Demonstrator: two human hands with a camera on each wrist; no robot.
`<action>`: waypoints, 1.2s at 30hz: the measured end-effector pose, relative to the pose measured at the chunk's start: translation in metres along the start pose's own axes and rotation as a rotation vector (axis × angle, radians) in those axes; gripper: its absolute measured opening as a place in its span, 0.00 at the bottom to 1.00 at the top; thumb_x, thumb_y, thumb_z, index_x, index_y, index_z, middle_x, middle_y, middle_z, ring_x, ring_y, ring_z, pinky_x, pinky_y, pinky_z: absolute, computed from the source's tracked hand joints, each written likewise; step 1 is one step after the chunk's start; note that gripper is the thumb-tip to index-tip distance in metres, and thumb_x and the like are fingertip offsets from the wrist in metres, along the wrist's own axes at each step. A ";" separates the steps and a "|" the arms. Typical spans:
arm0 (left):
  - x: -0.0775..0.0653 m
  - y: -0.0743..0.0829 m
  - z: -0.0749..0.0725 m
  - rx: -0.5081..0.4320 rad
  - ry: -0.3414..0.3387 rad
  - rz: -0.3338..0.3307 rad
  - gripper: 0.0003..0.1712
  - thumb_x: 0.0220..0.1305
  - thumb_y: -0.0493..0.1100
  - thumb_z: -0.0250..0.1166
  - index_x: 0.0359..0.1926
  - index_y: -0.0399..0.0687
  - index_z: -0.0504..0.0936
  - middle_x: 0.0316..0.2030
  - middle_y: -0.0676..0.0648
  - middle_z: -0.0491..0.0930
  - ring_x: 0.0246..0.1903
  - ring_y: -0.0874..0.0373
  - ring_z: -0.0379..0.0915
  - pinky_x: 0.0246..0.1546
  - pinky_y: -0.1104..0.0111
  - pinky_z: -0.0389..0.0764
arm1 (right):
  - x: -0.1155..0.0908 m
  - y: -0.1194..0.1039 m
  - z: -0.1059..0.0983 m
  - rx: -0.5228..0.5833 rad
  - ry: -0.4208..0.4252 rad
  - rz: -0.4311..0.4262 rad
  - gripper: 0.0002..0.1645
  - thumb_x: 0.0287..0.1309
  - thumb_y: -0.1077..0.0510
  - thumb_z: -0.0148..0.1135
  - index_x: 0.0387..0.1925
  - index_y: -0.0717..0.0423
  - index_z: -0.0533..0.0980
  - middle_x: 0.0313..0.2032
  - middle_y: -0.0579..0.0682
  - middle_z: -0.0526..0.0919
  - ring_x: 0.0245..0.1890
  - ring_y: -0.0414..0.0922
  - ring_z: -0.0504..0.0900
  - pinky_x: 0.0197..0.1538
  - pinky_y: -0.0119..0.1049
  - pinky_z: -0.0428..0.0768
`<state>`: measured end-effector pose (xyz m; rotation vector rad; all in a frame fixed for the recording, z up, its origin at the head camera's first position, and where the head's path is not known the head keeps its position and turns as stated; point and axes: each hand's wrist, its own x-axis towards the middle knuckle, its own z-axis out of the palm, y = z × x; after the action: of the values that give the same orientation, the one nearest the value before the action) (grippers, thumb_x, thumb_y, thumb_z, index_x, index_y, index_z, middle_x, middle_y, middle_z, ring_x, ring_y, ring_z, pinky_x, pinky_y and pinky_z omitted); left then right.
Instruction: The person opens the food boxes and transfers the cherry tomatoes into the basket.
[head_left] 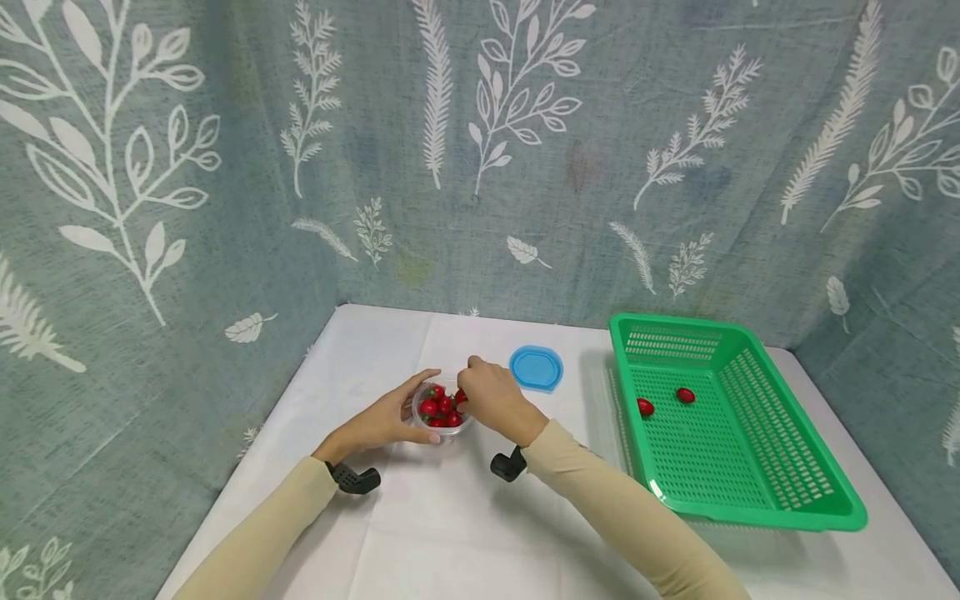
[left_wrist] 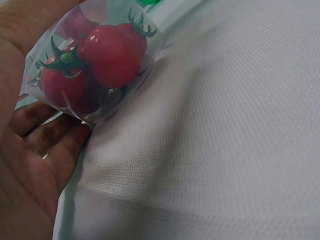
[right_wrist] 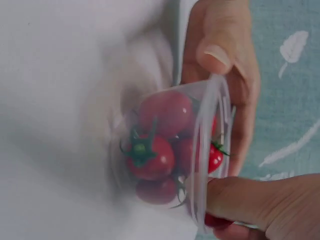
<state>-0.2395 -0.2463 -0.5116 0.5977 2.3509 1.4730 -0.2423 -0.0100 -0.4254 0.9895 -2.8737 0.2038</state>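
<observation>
My left hand [head_left: 378, 427] holds a small clear plastic container [right_wrist: 203, 145] from its left side, thumb and fingers spread around the wall. Several red cherry tomatoes [left_wrist: 112, 57] with green stems fill it, showing through the wall in both wrist views. At the container's right edge my right hand [head_left: 501, 402] pinches another cherry tomato [right_wrist: 218, 221] just inside the rim. The fingers hide most of that tomato. Behind and to the right of the container, a round blue lid [head_left: 536, 368] lies flat on the table.
A green slotted basket [head_left: 731, 475] stands on the right of the white-covered table [head_left: 442, 517]. Inside it lie two cherry tomatoes [head_left: 686, 395], toward its left and back. A leaf-patterned grey-green curtain [head_left: 465, 233] rises behind the table and along both sides.
</observation>
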 end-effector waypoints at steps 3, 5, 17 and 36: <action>0.001 -0.001 -0.001 0.011 0.004 -0.009 0.66 0.51 0.56 0.83 0.82 0.69 0.49 0.80 0.48 0.49 0.79 0.50 0.43 0.73 0.50 0.62 | -0.001 0.006 -0.003 0.061 0.031 -0.008 0.13 0.55 0.52 0.80 0.38 0.55 0.89 0.33 0.48 0.83 0.32 0.43 0.82 0.29 0.31 0.82; 0.001 -0.001 -0.001 0.012 0.000 -0.007 0.66 0.51 0.56 0.83 0.82 0.68 0.49 0.80 0.47 0.49 0.79 0.50 0.42 0.73 0.50 0.61 | -0.002 0.009 -0.004 0.101 0.046 -0.012 0.13 0.55 0.53 0.80 0.40 0.55 0.89 0.34 0.48 0.86 0.34 0.43 0.83 0.30 0.30 0.82; 0.001 0.000 0.000 0.023 -0.006 -0.007 0.65 0.53 0.56 0.82 0.82 0.66 0.49 0.81 0.45 0.47 0.79 0.46 0.42 0.73 0.49 0.61 | -0.009 0.019 -0.018 0.235 0.113 -0.060 0.12 0.58 0.53 0.78 0.42 0.53 0.88 0.35 0.46 0.88 0.28 0.39 0.80 0.26 0.27 0.77; 0.002 0.000 0.000 0.006 0.005 -0.013 0.67 0.50 0.57 0.83 0.82 0.66 0.50 0.79 0.48 0.51 0.78 0.50 0.48 0.73 0.53 0.62 | -0.028 0.047 -0.049 0.174 0.205 0.030 0.13 0.56 0.51 0.78 0.43 0.48 0.88 0.34 0.41 0.86 0.28 0.38 0.80 0.23 0.32 0.75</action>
<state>-0.2412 -0.2456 -0.5116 0.5799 2.3596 1.4645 -0.2472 0.0508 -0.3857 0.8938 -2.7195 0.5328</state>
